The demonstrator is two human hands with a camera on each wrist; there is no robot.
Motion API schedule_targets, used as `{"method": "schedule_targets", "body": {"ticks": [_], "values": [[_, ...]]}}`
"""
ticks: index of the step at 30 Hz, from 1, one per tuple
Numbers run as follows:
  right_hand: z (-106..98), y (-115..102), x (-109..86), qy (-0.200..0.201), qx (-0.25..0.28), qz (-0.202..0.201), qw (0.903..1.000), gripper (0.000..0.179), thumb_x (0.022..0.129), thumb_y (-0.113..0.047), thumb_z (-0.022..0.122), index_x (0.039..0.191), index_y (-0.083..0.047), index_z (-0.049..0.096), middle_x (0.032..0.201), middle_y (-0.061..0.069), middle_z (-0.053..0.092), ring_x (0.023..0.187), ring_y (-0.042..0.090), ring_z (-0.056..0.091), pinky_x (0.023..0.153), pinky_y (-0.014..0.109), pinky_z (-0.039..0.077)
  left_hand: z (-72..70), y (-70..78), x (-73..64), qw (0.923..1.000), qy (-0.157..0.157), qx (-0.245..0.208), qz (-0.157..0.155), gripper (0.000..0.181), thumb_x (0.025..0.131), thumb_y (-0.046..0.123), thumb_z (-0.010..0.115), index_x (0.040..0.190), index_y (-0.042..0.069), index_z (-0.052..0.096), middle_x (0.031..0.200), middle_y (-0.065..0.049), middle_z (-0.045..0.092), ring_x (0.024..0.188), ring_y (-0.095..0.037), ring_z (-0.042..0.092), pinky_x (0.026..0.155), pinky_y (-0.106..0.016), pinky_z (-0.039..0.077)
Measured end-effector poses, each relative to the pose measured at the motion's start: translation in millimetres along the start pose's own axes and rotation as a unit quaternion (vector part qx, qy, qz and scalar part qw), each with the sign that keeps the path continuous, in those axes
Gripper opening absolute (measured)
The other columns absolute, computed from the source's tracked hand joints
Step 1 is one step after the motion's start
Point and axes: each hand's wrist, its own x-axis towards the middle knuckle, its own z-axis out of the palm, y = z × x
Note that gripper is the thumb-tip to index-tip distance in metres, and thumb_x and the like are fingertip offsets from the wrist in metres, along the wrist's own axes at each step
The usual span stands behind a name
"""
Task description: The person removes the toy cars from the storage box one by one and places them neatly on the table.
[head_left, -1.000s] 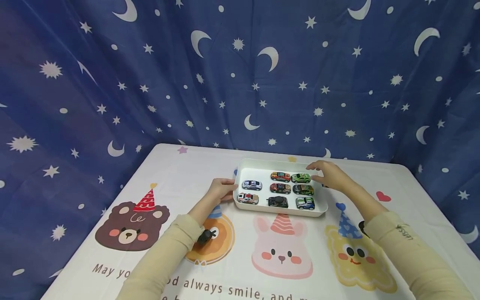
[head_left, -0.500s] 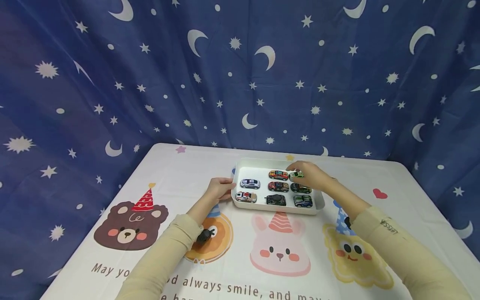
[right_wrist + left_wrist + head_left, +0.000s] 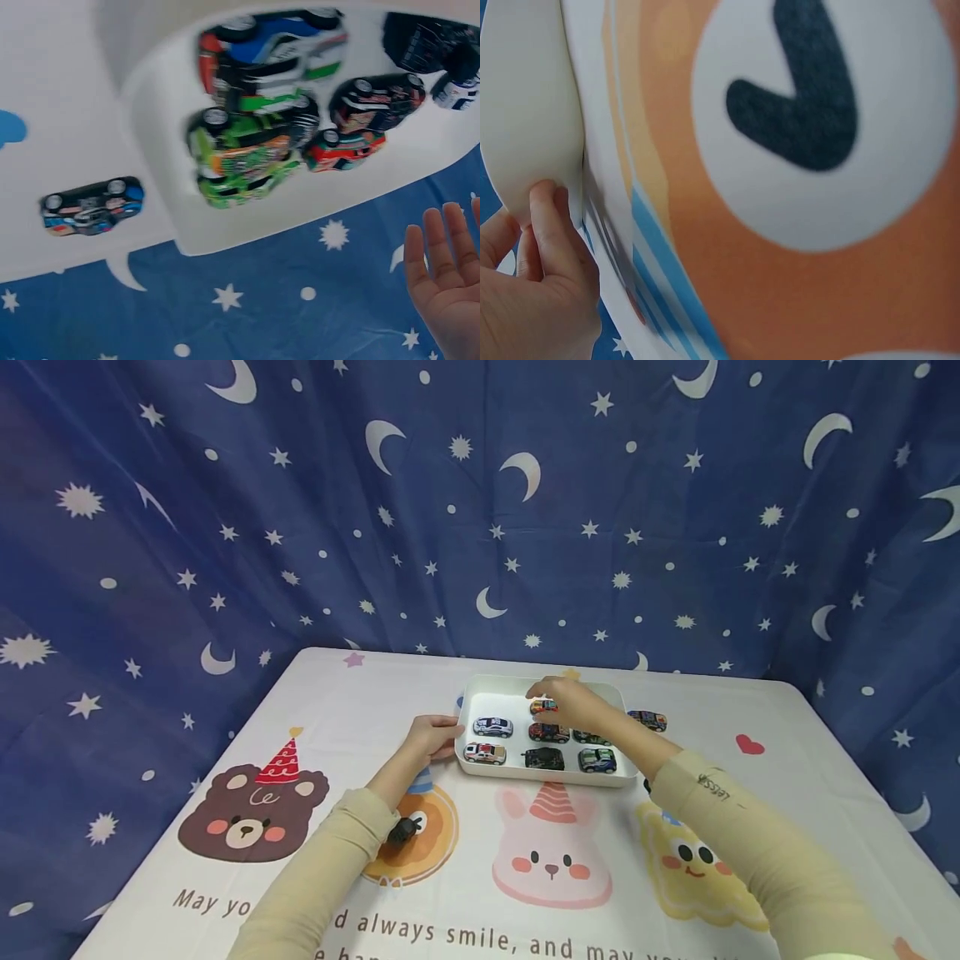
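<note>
A white tray (image 3: 495, 703) with several toy cars in it stands on the table. My left hand (image 3: 433, 737) grips its left end, thumb and fingers on the wall (image 3: 532, 97). My right hand (image 3: 573, 702) is over the back of the tray, its fingers spread straight in the right wrist view. An orange toy car (image 3: 543, 707) shows between thumb and forefinger in the head view. Beneath the palm is a bright green toy car (image 3: 244, 187), hidden in the head view. A white-and-blue car (image 3: 492, 727) and a white-and-red car (image 3: 484, 753) sit at the left.
Outside the tray's right end lies a dark toy car (image 3: 648, 720). A black car (image 3: 543, 759) and a blue-green car (image 3: 597, 760) line the tray's front. A blue star-patterned curtain (image 3: 420, 585) hangs behind the table with its printed cloth (image 3: 277, 885).
My right hand has moved left across the tray, from the right rim past the green car to the orange one. The dark car outside has come into view. My left hand stays on the tray.
</note>
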Motion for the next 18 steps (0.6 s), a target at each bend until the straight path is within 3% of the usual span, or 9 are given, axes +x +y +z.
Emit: {"method": "schedule_targets", "body": {"ticks": [9,18], "values": [[8,-9,28.7,-0.013,0.025,0.002,0.9996,0.036,0.085,-0.013,0.069,0.117,0.002,0.061,0.116,0.018,0.064,0.108,0.033,0.059,0.091,0.04,0.053,-2.3,-2.0,0.7,0.9999,-0.001,-0.009,0.004,0.037,0.088,0.01,0.065,0.124,0.003,0.059,0.12,-0.021,0.063,0.064,-0.005,0.061,0.058,-0.017,0.057],[20,-3,49.1,-0.037,0.023,0.024,0.9988,0.035,0.085,-0.013,0.069,0.115,0.002,0.062,0.112,0.019,0.065,0.102,0.032,0.062,0.091,0.04,0.054,-1.8,2.7,0.0,0.9999,-0.003,0.009,0.003,0.036,0.088,0.012,0.065,0.123,0.003,0.06,0.116,-0.019,0.064,0.066,-0.006,0.061,0.061,-0.018,0.058]]}}
